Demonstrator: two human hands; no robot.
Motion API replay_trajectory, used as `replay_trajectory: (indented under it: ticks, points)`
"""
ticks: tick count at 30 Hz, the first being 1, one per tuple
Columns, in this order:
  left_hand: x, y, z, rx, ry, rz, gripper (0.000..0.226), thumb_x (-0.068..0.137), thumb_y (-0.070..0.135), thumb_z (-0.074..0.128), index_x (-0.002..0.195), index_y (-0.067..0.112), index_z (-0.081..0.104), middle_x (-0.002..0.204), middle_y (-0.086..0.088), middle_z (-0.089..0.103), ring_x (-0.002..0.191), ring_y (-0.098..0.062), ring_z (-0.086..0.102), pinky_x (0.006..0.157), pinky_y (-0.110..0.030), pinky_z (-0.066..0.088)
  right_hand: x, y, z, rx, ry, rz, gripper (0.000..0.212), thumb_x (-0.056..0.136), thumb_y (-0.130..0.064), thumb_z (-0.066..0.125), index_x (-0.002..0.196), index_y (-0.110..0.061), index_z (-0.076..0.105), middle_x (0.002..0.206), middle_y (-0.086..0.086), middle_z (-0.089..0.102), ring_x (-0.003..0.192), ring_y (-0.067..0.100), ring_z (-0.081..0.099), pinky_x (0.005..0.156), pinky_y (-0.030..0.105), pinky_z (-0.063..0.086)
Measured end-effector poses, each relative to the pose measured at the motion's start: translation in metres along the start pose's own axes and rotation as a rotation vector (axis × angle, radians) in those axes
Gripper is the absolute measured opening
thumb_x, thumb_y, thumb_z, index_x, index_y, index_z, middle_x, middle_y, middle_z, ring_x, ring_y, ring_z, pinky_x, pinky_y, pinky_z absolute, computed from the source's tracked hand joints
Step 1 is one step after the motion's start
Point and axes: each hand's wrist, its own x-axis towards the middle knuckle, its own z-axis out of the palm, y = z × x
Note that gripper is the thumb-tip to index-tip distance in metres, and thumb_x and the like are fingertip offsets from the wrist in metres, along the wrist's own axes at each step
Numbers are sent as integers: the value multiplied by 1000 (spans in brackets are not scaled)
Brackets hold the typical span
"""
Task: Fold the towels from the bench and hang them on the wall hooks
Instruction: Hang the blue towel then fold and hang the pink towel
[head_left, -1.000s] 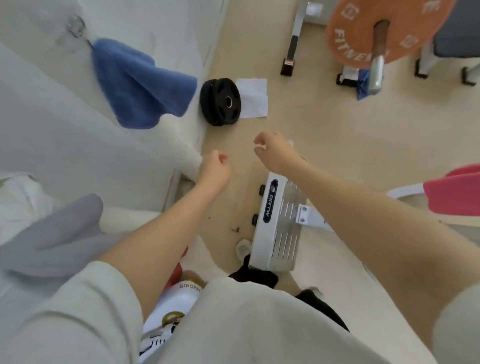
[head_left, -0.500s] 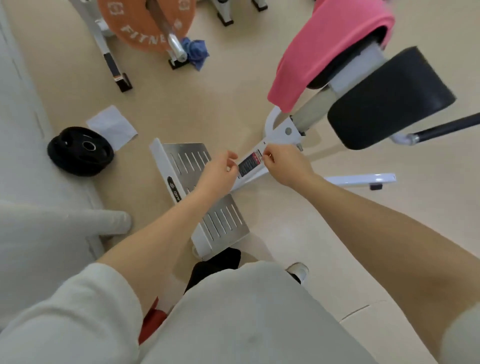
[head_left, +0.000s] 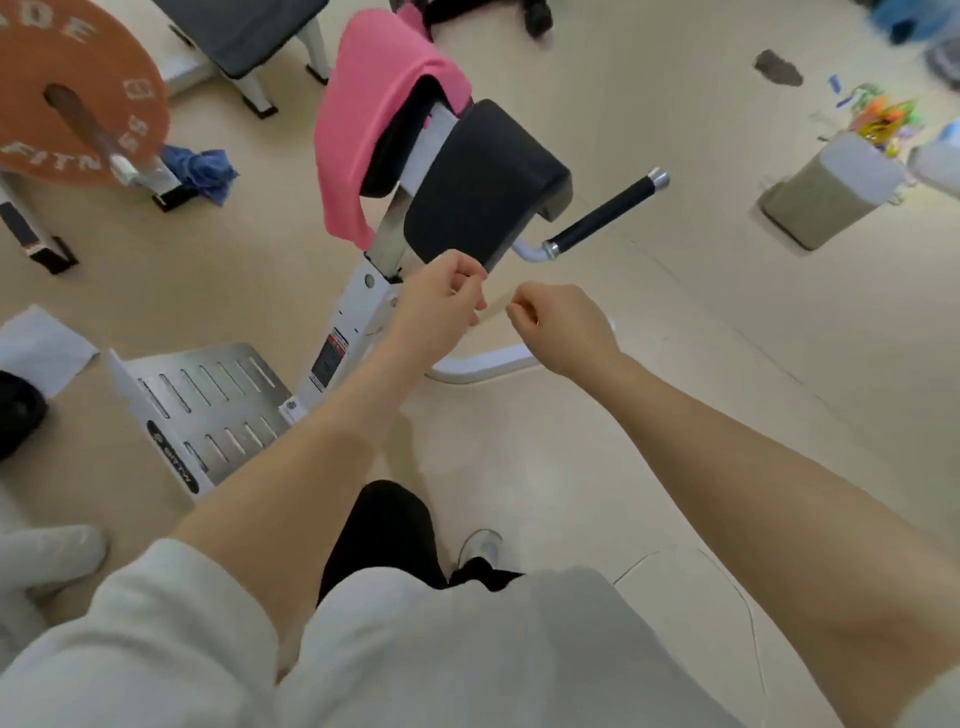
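step: between towels; both hands were up in front of the counter, neither on a towel yet. My read: reach for the next towel.
landmark: black pad (head_left: 478, 182) of the counter (head_left: 358, 332).
pink towel (head_left: 374, 124): draped over the pad just behind the black pad, one end hanging down toward the white post. Unfolded.
left hand (head_left: 439, 299): fingers curled, thumb against fingertips, just below the black pad's front edge. No towel in it; whether it pinched anything small, cannot tell.
right hand (head_left: 563, 325): loosely fisted, beside the left, also below the black pad. Something pale sat between the two hands; too blurred to call.
blue cloth (head_left: 200, 169): crumpled on the floor, well left of the black pad, by the orange weight plate (head_left: 67, 98).
next move needs: hands opening, lifting past the black pad, taking the pink towel by an edge or two corners so it comes off clean for folding.
hooks: not in frame.
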Motion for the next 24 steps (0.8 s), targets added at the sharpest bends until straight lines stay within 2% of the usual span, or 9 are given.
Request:
replay_trajectory:
  ticks: [3, 8, 12, 16, 20, 24]
  points:
    - [11, 6, 23, 8, -51, -7, 13, 91, 13, 44, 97, 15, 55, 73, 3, 60, 60, -9, 54, 63, -21, 44, 5, 29, -11, 28, 2, 24, 27, 93, -23, 41, 78, -5, 56, 73, 8, 58, 69, 23, 49, 52, 30, 30]
    - [52, 9, 41, 27, -58, -60, 17, 93, 13, 43, 105, 16, 54, 79, 5, 61, 68, -9, 57, 72, -23, 48, 42, 66, -29, 145, 9, 54, 30, 93, -22, 44, 84, -1, 63, 78, 13, 64, 73, 28, 57, 63, 36, 45]
    - [117, 10, 54, 50, -23, -102, 17, 91, 12, 44, 101, 19, 56, 81, 4, 64, 68, -9, 58, 74, -28, 50, 106, 96, -49, 103, -69, -13, 30, 93, -24, 43, 74, -4, 55, 69, 11, 58, 62, 26, 50, 59, 35, 40]
    - [192, 21, 67, 112, 4, -113, 12, 91, 12, 45, 95, 18, 55, 77, 6, 63, 68, -8, 58, 68, -21, 46, 192, 120, -81, 92, -131, -103, 24, 94, -25, 44, 76, -13, 56, 72, 4, 60, 69, 24, 55, 62, 33, 43]
    - [255, 42, 71, 105, 49, -130, 9, 92, 14, 47, 94, 18, 55, 76, 7, 63, 67, -8, 60, 72, -25, 49, 264, 136, -118, 35, -221, -245, 26, 95, -26, 44, 83, -10, 61, 73, 3, 59, 70, 22, 54, 61, 29, 39]
    - [301, 62, 79, 102, 84, -219, 10, 93, 14, 46, 96, 19, 54, 79, 5, 63, 70, -11, 60, 76, -29, 50, 325, 157, -137, 53, -256, -323, 28, 93, -25, 45, 84, -9, 67, 73, 2, 63, 72, 21, 56, 66, 33, 47]
